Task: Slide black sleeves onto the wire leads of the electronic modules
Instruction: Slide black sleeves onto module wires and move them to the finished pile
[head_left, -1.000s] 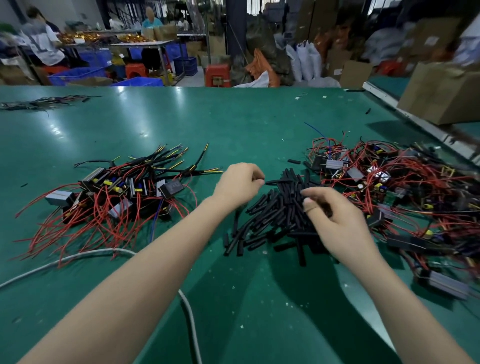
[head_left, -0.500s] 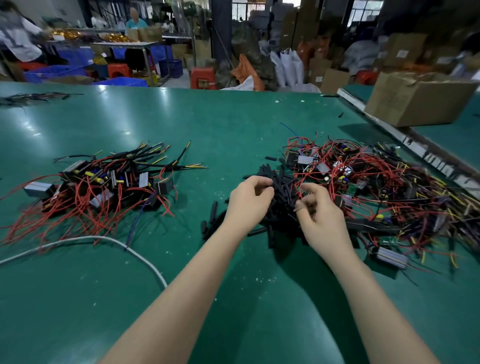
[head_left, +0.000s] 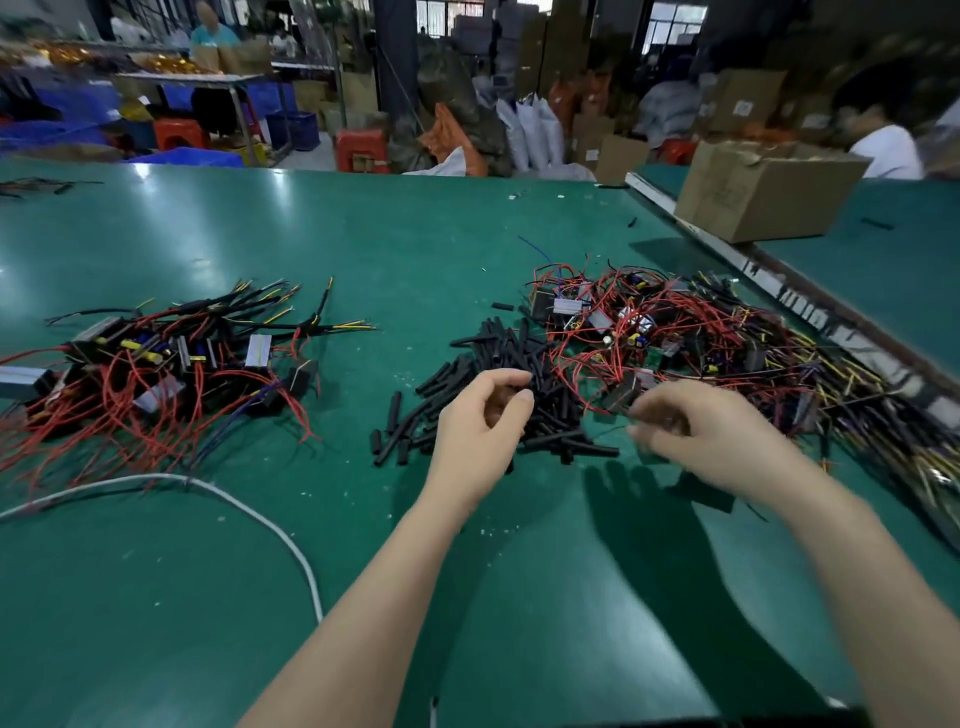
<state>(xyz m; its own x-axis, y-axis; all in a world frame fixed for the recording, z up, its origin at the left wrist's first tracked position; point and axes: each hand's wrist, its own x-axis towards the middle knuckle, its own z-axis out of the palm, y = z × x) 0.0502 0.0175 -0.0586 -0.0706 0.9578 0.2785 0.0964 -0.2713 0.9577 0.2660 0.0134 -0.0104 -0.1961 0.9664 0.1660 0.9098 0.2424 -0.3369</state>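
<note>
- Sitting far left, sleeved modules, apparently done.
- Left hand over sleeve pile, fingers curled; sleeve pinched? cannot tell.
- Right hand blurred by unsleeved modules, grasp unclear.
- Step: fetching sleeve and lead; next, align and thread.

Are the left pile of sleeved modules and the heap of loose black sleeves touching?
Apart. The head view shows bare green table between the left pile of modules and the heap of black sleeves.

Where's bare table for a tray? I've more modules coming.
Free: the far table beyond all three piles, and the near strip between the white cable and the forearms. Crowded: sleeve pile and right tangle.
</note>
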